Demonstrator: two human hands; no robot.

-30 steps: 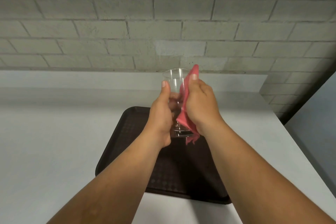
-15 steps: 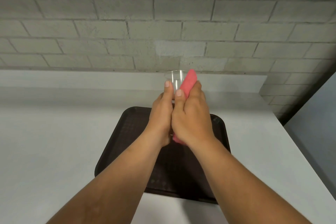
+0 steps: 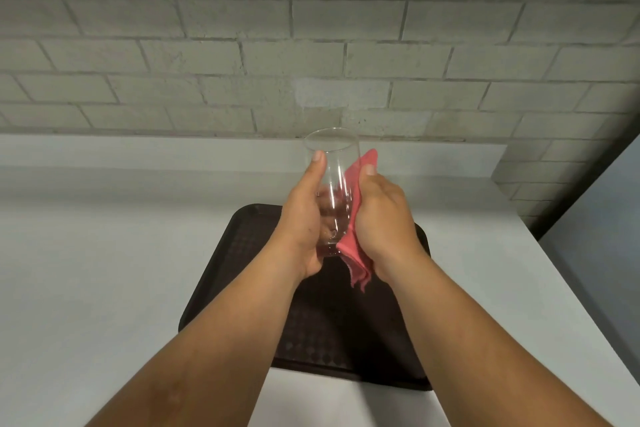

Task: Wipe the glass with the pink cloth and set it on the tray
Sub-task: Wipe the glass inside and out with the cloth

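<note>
Head view shows wiping under way: the left hand [image 3: 304,218] grips the glass [image 3: 330,184] upright, lifted above the tray's [image 3: 235,253] far edge, while the right hand [image 3: 381,218] presses the pink cloth [image 3: 353,239] against its side; setting it down remains undone

Before us lies a pale grey counter [image 3: 104,288], smooth and matte, running from the left edge of the view across to a straight right-hand edge that slants away toward the far corner. At its back it meets a low raised ledge [image 3: 138,152] of the same pale colour, and above that we see a wall of grey-painted bricks [image 3: 311,28] with darker mortar lines. To the right of the counter, we make out a plain grey-blue surface [image 3: 609,253].
</note>
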